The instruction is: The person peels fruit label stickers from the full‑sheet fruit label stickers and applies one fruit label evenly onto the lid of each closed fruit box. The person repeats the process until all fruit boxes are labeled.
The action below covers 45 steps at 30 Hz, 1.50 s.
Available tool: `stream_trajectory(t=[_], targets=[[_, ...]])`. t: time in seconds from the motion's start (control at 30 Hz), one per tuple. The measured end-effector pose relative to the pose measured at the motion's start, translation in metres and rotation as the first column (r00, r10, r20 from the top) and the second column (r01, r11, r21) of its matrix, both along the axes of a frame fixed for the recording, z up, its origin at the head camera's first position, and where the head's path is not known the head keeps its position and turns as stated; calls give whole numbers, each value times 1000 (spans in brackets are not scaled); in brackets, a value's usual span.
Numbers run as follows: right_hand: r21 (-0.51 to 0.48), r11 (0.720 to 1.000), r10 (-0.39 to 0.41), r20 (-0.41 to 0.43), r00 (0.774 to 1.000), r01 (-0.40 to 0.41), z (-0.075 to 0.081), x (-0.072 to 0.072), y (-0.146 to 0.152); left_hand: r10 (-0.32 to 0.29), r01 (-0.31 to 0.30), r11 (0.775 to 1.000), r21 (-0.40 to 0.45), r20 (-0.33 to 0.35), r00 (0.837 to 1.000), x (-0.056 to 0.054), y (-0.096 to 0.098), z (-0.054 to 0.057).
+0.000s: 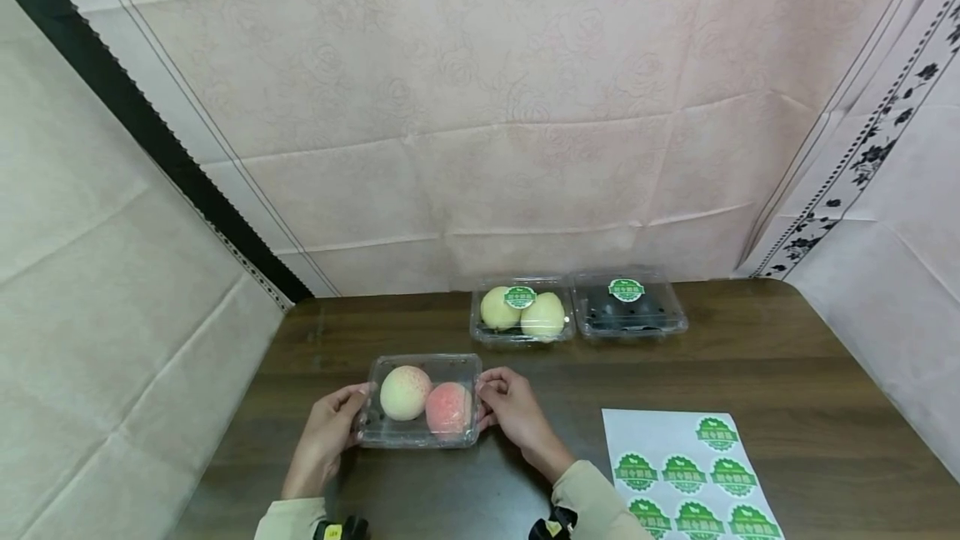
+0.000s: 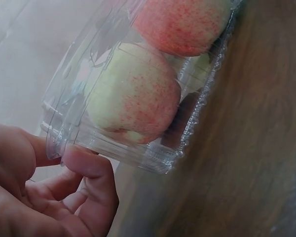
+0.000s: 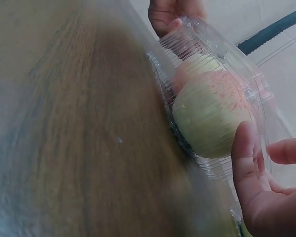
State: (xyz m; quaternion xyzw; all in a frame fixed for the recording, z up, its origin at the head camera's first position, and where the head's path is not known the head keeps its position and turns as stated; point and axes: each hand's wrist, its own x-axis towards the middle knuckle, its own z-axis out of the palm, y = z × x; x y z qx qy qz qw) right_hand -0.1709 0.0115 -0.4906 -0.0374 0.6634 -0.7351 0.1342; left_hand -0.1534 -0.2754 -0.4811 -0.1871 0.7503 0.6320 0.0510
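Note:
A clear plastic clamshell box (image 1: 412, 440) is held between both hands over the table's near half. Through its lid show two apples, one pale green speckled with red (image 1: 406, 393), the other redder (image 1: 449, 408). My left hand (image 1: 330, 432) pinches the box's left edge; in the left wrist view, thumb and index finger meet at the rim. At the opposite end my right hand (image 1: 517, 415) grips the right edge, and in the right wrist view its thumb (image 3: 244, 148) lies along the clear side wall. The lid carries no sticker.
Behind stand two closed clear boxes with green labels, one with pale green fruit (image 1: 543, 317), one with dark contents (image 1: 633, 313). A white sheet (image 1: 637, 432) of round green stickers lies at the right. Cloth walls (image 1: 525, 148) border the wooden table (image 1: 810, 415).

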Motion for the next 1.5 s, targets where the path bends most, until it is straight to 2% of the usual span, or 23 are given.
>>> stream_trajectory(t=[0.37, 0.57, 1.0, 1.5], targets=[[-68, 998, -5, 37, 999, 8, 1, 5, 9, 19, -19, 1000, 7, -35, 999, 5, 13, 4], [-113, 993, -33, 52, 998, 38, 2, 8, 15, -2, 3, 1000, 14, -74, 997, 7, 20, 3], [-104, 992, -66, 75, 995, 73, -3, 22, 34, -15, 16, 1000, 9, -79, 997, 23, 38, -2], [-33, 984, -170, 91, 981, 173, 1, 26, 56, -56, 59, 998, 23, -121, 991, 25, 66, 3]])
